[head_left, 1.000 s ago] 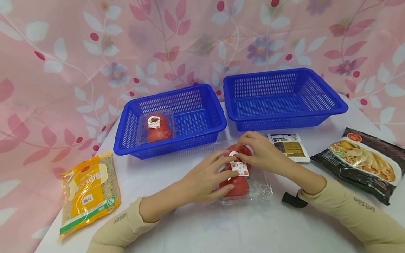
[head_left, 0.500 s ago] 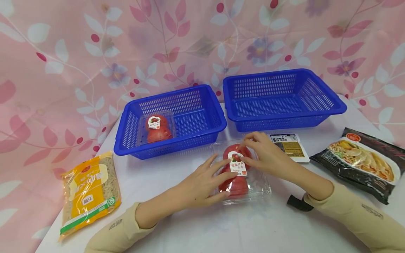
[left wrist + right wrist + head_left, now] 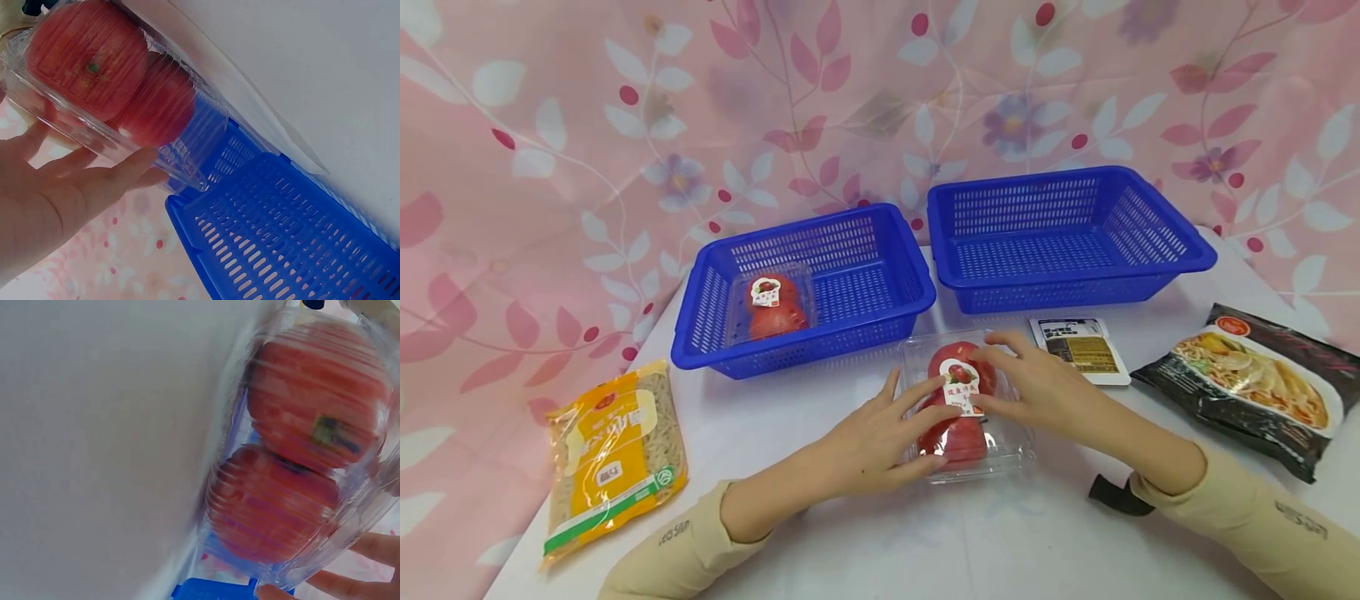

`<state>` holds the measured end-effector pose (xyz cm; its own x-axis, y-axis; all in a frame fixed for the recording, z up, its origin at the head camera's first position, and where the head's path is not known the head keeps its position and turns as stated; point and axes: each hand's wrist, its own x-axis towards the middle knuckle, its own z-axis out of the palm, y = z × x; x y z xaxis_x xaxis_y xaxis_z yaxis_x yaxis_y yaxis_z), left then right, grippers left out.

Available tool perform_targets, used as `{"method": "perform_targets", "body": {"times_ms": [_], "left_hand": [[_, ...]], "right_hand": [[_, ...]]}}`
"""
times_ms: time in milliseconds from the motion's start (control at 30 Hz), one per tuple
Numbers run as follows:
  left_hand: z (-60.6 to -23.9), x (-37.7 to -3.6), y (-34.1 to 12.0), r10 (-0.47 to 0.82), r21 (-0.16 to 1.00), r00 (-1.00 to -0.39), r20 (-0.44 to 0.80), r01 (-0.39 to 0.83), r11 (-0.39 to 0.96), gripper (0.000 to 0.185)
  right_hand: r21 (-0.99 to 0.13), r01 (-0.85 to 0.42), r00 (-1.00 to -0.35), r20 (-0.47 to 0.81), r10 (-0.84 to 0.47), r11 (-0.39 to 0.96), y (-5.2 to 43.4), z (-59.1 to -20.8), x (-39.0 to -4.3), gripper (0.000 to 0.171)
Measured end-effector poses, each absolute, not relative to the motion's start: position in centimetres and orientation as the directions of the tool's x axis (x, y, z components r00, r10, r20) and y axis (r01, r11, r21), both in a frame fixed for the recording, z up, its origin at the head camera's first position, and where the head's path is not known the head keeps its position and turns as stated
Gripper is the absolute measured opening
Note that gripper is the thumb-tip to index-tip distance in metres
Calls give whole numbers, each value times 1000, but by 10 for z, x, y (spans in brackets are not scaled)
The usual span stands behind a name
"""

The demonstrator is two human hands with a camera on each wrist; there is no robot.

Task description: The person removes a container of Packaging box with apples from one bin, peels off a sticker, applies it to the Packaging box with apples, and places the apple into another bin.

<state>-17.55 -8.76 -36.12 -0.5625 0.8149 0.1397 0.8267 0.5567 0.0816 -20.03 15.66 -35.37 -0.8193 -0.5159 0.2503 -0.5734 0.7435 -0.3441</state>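
clear plastic tomato box [image 3: 966, 408] sits between my two hands on the white table [image 3: 880, 533], long axis running away from me. left hand [image 3: 880, 433] and right hand [image 3: 1045, 392] press its sides with straight, spread fingers, equally near. wrist views show the underside; the head view shows the label.

A: Left hand [image 3: 872, 437] bare; right hand [image 3: 1037, 385] bare; no rings or gloves in head view.

B: Sleeves?

A: Beige, close-fitting, long, ending at each wrist; left sleeve [image 3: 677, 546], right sleeve [image 3: 1262, 525]; small dark lettering printed on each forearm, too small to read.

B: Anything else worn?

A: Black strap [image 3: 1116, 493] at the right wrist.
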Motion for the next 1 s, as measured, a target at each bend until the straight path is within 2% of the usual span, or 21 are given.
{"method": "perform_targets", "body": {"times_ms": [167,267,433,567,800,1000], "left_hand": [[-363,-174,-86,776,177,-628,57,772,611,63],[-364,-173,-84,775,188,-631,32,765,616,68],[-365,-171,-82,776,164,-628,59,773,613,71],[-365,-170,-81,765,190,-641,66,761,621,70],[-362,-170,-79,734,295,-677,54,713,635,67],[-362,-170,-76,715,296,-689,118,712,637,66]], "right_hand": [[-336,-592,-805,223,-549,732,156,-353,-195,59],[-334,-588,-808,199,-554,737,155,-352,-192,64],[-332,-564,-823,155,-546,756,153,-352,-187,67],[-345,-543,-836,130,-533,766,151,-353,-184,67],[-391,-558,-826,177,-534,732,149,-358,-181,65],[-423,-538,-838,176,-516,729,147,-359,-180,66]]}}
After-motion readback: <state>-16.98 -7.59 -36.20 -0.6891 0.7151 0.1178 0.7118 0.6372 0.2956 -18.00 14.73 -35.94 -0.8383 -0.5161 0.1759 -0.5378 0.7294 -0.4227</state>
